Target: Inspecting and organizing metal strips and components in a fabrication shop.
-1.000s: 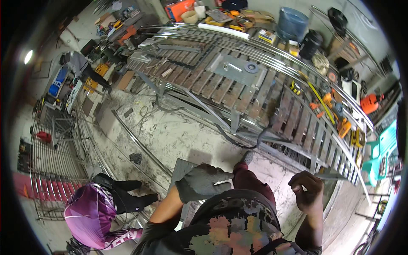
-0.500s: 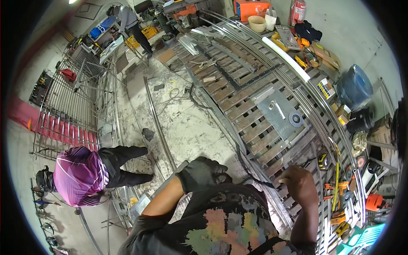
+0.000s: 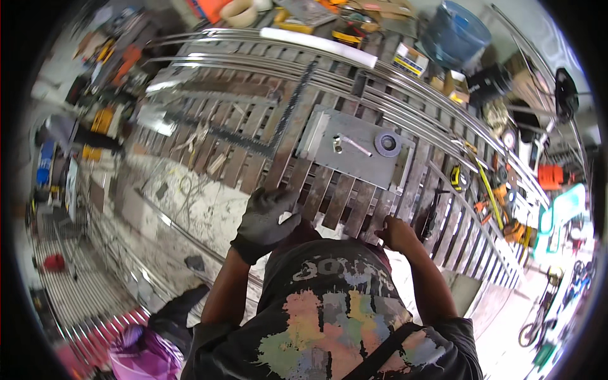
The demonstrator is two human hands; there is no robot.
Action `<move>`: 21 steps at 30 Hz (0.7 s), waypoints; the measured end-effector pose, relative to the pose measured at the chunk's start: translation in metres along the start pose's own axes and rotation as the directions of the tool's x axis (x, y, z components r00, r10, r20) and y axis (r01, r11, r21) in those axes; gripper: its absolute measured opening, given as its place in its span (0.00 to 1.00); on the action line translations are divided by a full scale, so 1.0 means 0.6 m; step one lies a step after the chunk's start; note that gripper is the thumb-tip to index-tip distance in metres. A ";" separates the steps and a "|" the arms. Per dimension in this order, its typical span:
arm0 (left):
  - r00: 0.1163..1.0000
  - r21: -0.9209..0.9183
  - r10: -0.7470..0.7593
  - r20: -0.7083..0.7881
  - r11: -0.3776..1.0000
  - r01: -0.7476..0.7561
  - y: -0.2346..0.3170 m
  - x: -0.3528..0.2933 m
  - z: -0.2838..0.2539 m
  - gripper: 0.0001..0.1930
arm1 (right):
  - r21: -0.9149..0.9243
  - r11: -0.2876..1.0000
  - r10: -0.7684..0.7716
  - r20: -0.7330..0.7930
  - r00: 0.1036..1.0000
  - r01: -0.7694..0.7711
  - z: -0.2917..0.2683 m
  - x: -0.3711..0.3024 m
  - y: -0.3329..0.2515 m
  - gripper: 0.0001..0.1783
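My left hand, in a dark grey work glove, hovers over the near edge of a slatted metal workbench. Its thumb stands apart from the fingers and nothing shows in it. My bare right hand is by the same edge, further right, with loosely curled fingers and no object visible in them. Beyond both hands lies a flat grey metal plate. On it rest a grey ring-shaped disc, a small shiny metal piece and a short pale rod.
Long shiny tubes run along the bench's far side, near a white tube. A dark angle frame lies left of the plate. Tape measure and orange tools sit right. A person in purple is at lower left.
My view has swung rightward, bringing the bench squarely in front. The left hand has risen and its thumb has spread from the fingers. The right hand has come closer to my body.
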State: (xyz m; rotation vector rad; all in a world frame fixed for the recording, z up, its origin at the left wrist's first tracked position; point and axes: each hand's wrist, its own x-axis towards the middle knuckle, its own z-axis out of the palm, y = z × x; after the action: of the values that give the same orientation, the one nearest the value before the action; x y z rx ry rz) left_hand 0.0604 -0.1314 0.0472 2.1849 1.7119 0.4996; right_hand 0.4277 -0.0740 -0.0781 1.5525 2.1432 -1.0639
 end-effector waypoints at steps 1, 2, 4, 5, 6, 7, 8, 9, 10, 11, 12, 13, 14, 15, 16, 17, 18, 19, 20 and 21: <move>1.000 -0.033 0.007 -0.006 0.999 -0.008 -0.022 0.023 0.009 0.27 | 0.079 0.993 0.083 -0.014 0.996 -0.082 0.015 -0.004 -0.001 0.25; 1.000 -0.061 0.012 -0.013 0.998 -0.012 -0.046 0.050 0.021 0.28 | 0.102 0.988 0.122 -0.019 0.992 -0.120 0.029 0.001 0.002 0.25; 0.997 0.023 0.079 -0.024 0.997 -0.079 -0.085 0.108 0.041 0.30 | 0.137 0.984 0.140 -0.215 0.967 -0.112 0.059 0.000 0.007 0.27; 0.991 0.121 0.121 -0.057 0.986 -0.113 -0.108 0.131 0.055 0.31 | 0.149 0.955 0.274 -0.114 0.955 -0.256 0.027 -0.005 -0.027 0.28; 0.988 0.107 0.150 -0.035 0.984 -0.145 -0.128 0.152 0.070 0.31 | 0.176 0.944 0.301 -0.125 0.945 -0.278 0.026 -0.008 -0.030 0.30; 0.995 0.199 0.093 0.022 0.975 -0.095 -0.150 0.170 0.087 0.30 | 0.211 0.944 0.292 -0.167 0.942 -0.255 0.035 -0.007 -0.032 0.28; 0.997 0.289 0.037 0.069 0.956 -0.055 -0.166 0.192 0.108 0.29 | 0.241 0.941 0.289 -0.211 0.934 -0.237 0.044 -0.007 -0.028 0.27; 0.994 0.268 0.072 0.086 0.959 -0.093 -0.185 0.218 0.122 0.29 | 0.295 0.924 0.306 -0.182 0.935 -0.245 0.038 -0.003 -0.028 0.25; 0.992 0.112 -0.019 0.127 0.994 0.004 -0.208 0.243 0.133 0.27 | 0.349 0.902 0.322 -0.153 0.934 -0.254 0.030 0.003 -0.032 0.23; 0.977 -0.033 -0.111 0.184 0.992 0.119 -0.225 0.262 0.144 0.26 | 0.358 0.876 0.407 -0.184 0.895 -0.325 0.017 0.008 -0.041 0.20; 0.978 -0.043 -0.079 0.193 0.995 0.089 -0.238 0.280 0.161 0.26 | 0.372 0.862 0.433 -0.193 0.880 -0.343 0.011 0.018 -0.036 0.20; 0.978 -0.099 -0.144 0.153 0.982 0.160 -0.249 0.296 0.178 0.24 | 0.377 0.858 0.476 -0.325 0.817 -0.349 0.008 0.030 -0.026 0.20; 0.969 -0.154 -0.215 0.120 0.961 0.232 -0.252 0.310 0.190 0.22 | 0.383 0.853 0.506 -0.446 0.738 -0.353 0.006 0.044 -0.016 0.20; 0.945 -0.076 -0.282 0.166 0.952 0.297 -0.222 0.329 0.178 0.22 | 0.396 0.844 0.522 -0.449 0.726 -0.362 -0.005 0.054 -0.007 0.20; 0.949 -0.076 -0.265 0.170 0.957 0.281 -0.208 0.335 0.186 0.22 | 0.453 0.850 0.493 -0.508 0.706 -0.269 -0.019 0.065 0.004 0.21; 0.953 -0.012 -0.268 0.144 0.962 0.272 -0.198 0.338 0.191 0.21 | 0.494 0.854 0.459 -0.570 0.681 -0.163 -0.032 0.077 0.012 0.23; 0.956 0.051 -0.272 0.114 0.962 0.267 -0.194 0.338 0.195 0.21 | 0.496 0.854 0.459 -0.577 0.675 -0.157 -0.041 0.089 0.017 0.23; 0.958 0.053 -0.266 0.106 0.964 0.261 -0.205 0.337 0.213 0.21 | 0.478 0.857 0.460 -0.544 0.702 -0.191 -0.050 0.102 0.020 0.22; 0.961 0.078 -0.278 0.003 0.958 0.277 -0.233 0.329 0.239 0.20 | 0.450 0.867 0.447 -0.510 0.734 -0.215 -0.053 0.119 0.021 0.22; 0.957 0.099 -0.275 -0.091 0.954 0.284 -0.234 0.329 0.246 0.20 | 0.449 0.871 0.445 -0.547 0.710 -0.200 -0.046 0.134 0.026 0.22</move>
State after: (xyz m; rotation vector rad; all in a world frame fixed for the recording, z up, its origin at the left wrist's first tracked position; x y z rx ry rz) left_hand 0.0510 0.0879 -0.1325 1.9689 2.0945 0.4274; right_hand 0.4165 0.0035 -0.1145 2.6894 1.9524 -0.9157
